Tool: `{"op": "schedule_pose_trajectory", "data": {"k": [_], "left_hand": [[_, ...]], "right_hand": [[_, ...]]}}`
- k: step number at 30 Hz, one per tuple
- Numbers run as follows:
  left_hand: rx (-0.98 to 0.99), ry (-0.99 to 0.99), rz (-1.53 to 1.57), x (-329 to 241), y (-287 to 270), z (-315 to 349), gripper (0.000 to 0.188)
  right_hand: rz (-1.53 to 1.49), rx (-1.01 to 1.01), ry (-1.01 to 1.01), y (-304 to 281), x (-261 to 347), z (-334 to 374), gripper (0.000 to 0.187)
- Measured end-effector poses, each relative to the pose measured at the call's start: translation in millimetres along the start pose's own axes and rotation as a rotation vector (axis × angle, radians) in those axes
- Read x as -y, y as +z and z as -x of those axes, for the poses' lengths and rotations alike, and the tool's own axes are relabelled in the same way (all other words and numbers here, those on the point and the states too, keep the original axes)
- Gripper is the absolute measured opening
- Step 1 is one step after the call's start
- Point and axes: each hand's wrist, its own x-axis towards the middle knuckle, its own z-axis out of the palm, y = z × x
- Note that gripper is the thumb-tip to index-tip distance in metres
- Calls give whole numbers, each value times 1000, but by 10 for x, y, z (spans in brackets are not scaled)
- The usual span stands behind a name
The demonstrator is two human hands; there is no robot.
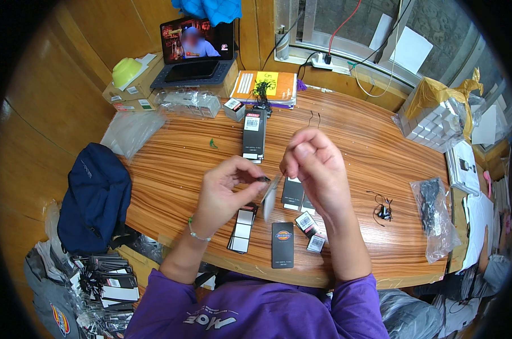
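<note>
Both hands are up closest in the head view: right hand (318, 161) pinching the top of a blurry hang tag (269, 206), left hand (217, 186) pinching a small dark bit (263, 179) just beside it. Tag's nearly edge-on between them, above the bench (380, 152). I'd guess featherweight, stiffish card, kinda slick, corners crease easily, so hold it by the top edge.

The tabletop (171, 178) is warm brown with dark wood-grain streaks, under a stack of hang tags (256, 141) in black, white and a touch of red. The raised hang tag (269, 208) shows pale grey, and the flat hang tag (282, 248) is charcoal (its emblem (283, 234) orange and blue). The T-shirt (267, 308) is purple with white lettering, the backpack (92, 198) navy, the bowl (126, 72) lime green.
</note>
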Motion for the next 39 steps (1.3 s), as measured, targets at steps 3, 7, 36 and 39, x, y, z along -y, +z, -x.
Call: {"op": "schedule_pose_trajectory", "data": {"k": [3, 7, 36, 39], "left_hand": [[-67, -5, 80, -74, -97, 8, 19], [-135, -11, 90, -85, -135, -8, 20], [-30, -202, 47, -115, -214, -20, 15], [-44, -156, 98, -68, -236, -21, 16]], "right_hand": [[269, 0, 74, 85, 63, 15, 16], [361, 80, 143, 128, 46, 39, 15], [309, 77, 220, 133, -139, 13, 13], [289, 68, 220, 130, -205, -4, 13]]}}
